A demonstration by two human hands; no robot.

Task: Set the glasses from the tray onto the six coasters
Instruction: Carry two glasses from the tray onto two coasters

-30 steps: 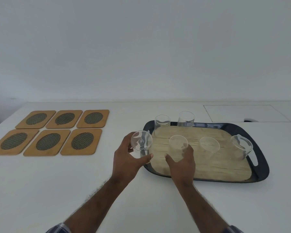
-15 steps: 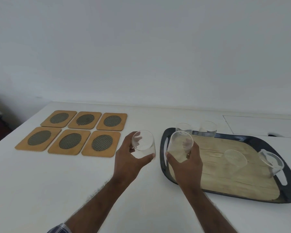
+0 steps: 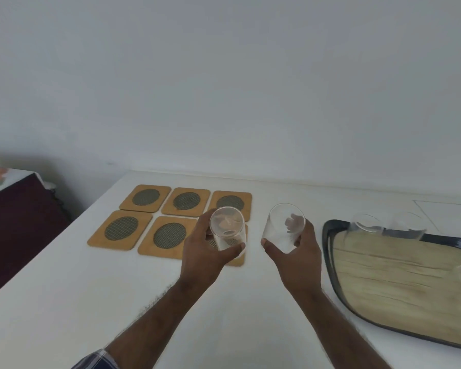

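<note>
Head view is all we've got, so here goes. Biggest worry first: we're carrying two clear glasses at once, and both look tipped toward us, so either one could slip out or land crooked and roll off its coaster. The left glass (image 3: 227, 228) also hides the near right coaster (image 3: 238, 259) under it, so we'd be setting down half blind and could clip the far right coaster (image 3: 230, 202) next to it.

Now the grip. Our left hand (image 3: 208, 251) is wrapped around the left glass low on its body, thumb on the near side and fingers curled behind, closed snug on it. It hangs over the near right coaster, and we can't tell if it touches. Our right hand (image 3: 296, 258) clutches the right glass (image 3: 286, 226) the same way, held over bare table (image 3: 64, 302) between the coasters and the tray (image 3: 330, 251).

None of the six coasters has a glass on it yet. More glasses sit blurred at the tray's far edge, e.g. one (image 3: 366, 223) at the far left corner.
</note>
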